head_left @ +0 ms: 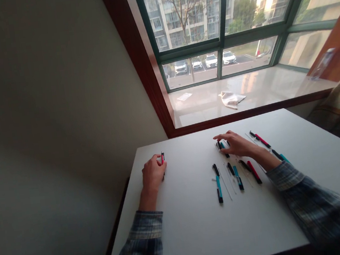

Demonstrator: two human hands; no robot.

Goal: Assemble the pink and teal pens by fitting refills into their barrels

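1. Left hand [153,176]: fingers closed around a red-and-black pen [162,157], gripping its lower half. We judge the grip is what holds the pen up off the table.
2. That pen stands almost upright near the table's left side, long axis pointing up and away from us, slightly tilted. We can't tell which end is the tip.
3. Right hand [232,144]: fingers curved down, slightly spread, over a black-and-teal pen section [223,149]. We can't tell whether they grip it.
4. More pen sections, teal [219,189] and red [254,171], lie on the white table [195,232], roughly in rows, with thin refills [226,184] beside them. Probably sorted by pen, we'd guess; long axes mostly run away from us, with some slanted.
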